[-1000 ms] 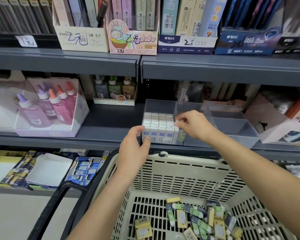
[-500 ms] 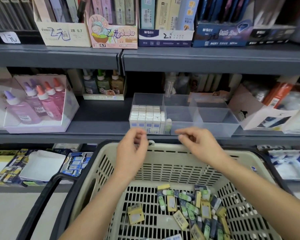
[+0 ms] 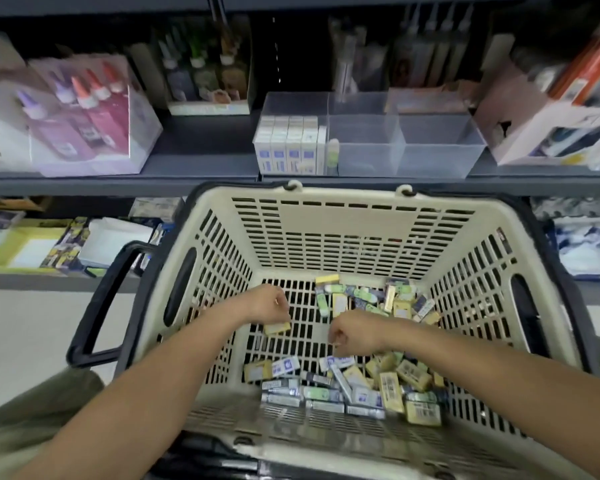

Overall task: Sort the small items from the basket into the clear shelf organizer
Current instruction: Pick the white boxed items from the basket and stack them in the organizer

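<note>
left hand [image 3: 269,304]; right hand [image 3: 352,332]: bare, as are 2 forearms | clothing: olive-green fabric [image 3: 32,420], lower left

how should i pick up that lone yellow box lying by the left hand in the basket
Pinch the yellow box across its two long sides, coming straight down from above. It lies flat on the basket floor, apart from the piles, so those sides look free, and the left hand is right over it.
</note>
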The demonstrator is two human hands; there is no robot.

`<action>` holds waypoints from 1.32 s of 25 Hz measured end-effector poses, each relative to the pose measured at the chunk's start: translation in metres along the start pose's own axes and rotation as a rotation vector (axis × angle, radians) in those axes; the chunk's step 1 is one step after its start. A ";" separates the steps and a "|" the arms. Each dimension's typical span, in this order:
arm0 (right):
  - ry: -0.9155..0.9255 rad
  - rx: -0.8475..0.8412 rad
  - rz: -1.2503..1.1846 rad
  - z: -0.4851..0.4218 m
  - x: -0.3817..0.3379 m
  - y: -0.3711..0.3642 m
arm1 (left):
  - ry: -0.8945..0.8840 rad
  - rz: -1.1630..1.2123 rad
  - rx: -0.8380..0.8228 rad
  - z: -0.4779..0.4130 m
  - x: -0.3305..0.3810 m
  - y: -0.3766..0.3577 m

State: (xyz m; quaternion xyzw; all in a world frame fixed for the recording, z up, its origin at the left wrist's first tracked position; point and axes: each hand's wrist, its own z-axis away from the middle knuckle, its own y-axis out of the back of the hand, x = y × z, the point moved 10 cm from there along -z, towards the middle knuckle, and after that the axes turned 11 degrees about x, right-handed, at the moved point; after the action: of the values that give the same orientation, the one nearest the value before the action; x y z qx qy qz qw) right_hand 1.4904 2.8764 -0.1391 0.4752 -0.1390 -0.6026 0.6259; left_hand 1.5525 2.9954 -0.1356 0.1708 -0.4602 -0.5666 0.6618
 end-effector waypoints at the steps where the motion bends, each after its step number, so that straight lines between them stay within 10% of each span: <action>1: 0.023 -0.018 0.015 -0.004 -0.006 -0.013 | 0.016 -0.060 -0.070 0.000 -0.007 -0.014; 12: 0.174 0.014 0.035 -0.041 -0.060 -0.072 | 0.029 0.006 -0.171 -0.017 -0.007 -0.044; 24: -0.217 0.226 -0.661 -0.037 -0.005 -0.007 | 0.145 0.048 -0.447 0.006 -0.007 -0.054; 33: 0.147 0.096 -0.017 -0.021 -0.066 -0.059 | 0.230 0.190 -0.215 -0.006 -0.017 -0.019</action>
State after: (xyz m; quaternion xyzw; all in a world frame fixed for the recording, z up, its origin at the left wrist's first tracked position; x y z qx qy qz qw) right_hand 1.4536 2.9543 -0.1684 0.5487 -0.1175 -0.5642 0.6057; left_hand 1.5475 3.0038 -0.1599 0.1185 -0.3324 -0.5241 0.7751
